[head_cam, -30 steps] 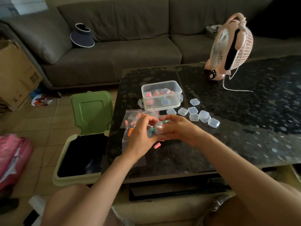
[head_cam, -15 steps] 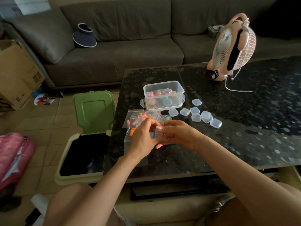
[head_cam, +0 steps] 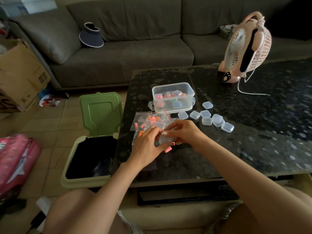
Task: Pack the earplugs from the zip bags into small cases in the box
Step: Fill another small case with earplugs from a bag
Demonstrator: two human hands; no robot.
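While the left hand [head_cam: 148,143] and the right hand [head_cam: 184,132] meet low over the tabletop [head_cam: 253,141], their curled fingertips pinch one small clear case [head_cam: 166,138] between them. Blur hides whether its lid is up or down. Just under the case, a loose pink earplug [head_cam: 168,149] lies on the dark stone. Beyond the left hand's knuckles, a heap of zip bags [head_cam: 152,121] holding orange and pink earplugs is spread flat. Behind the bags stands the clear open-topped box [head_cam: 183,108], with several filled cases inside. Right of the box, a cluster of empty cases [head_cam: 217,120] sits on the tabletop, some touching each other. Farther back on the right stands a pink fan [head_cam: 246,48]. On the floor at the left, a bin [head_cam: 79,182] stands against the table edge with its green lid raised.
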